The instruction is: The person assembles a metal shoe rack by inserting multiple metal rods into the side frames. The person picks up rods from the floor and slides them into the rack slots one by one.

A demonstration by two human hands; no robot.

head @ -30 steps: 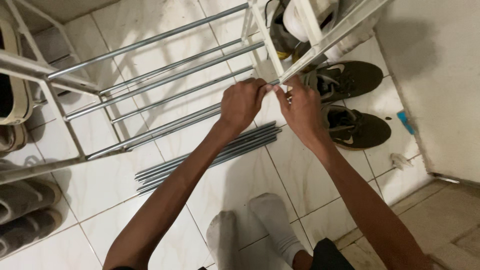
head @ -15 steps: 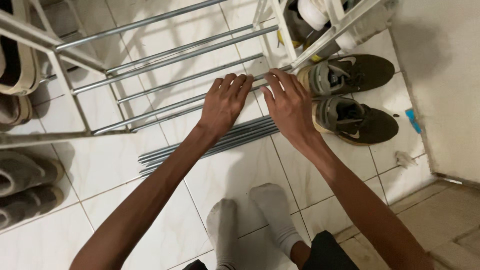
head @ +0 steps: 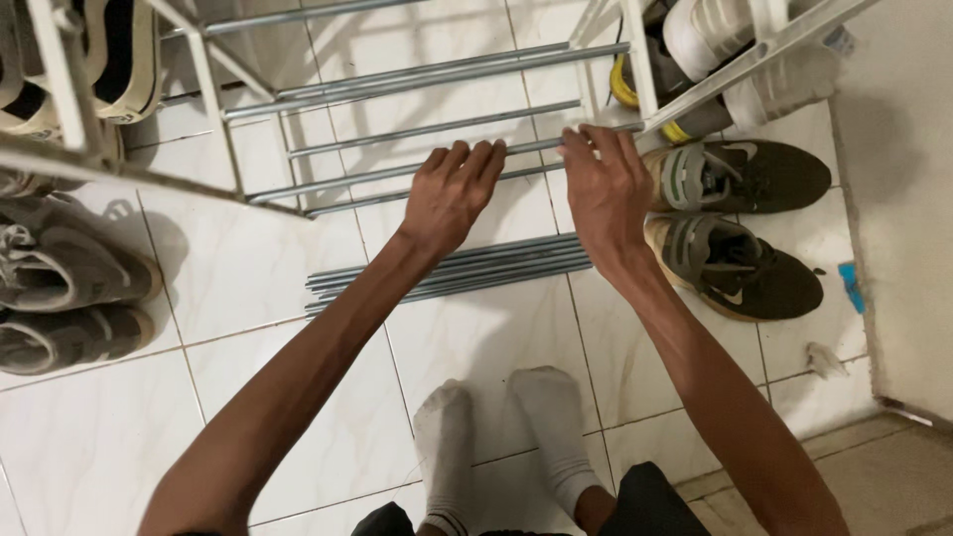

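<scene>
A thin grey metal rod (head: 397, 171), the front rail of a white-framed shoe rack (head: 213, 94), is met from above by both hands. The left hand (head: 452, 194) is laid over it with fingers straight and close together, the fingertips resting on or just past the rod; no closed grip is seen. The right hand (head: 606, 184) is spread flat near the rod's right end, beside the rack's white upright (head: 640, 60); whether its fingers curl under the rod cannot be told from this angle. Neither hand is closed on anything.

The rod is judged stiff, light and smooth, so it is likely to slide in a loose hold; it would best be taken near both ends, where it meets the frame.

A bundle of loose rods (head: 452, 268) is seen lying on the white tiled floor (head: 248, 288) just below the hands. Dark sneakers (head: 740, 223) are set to the right, grey shoes (head: 69, 298) to the left, and socked feet (head: 501, 437) are planted below.
</scene>
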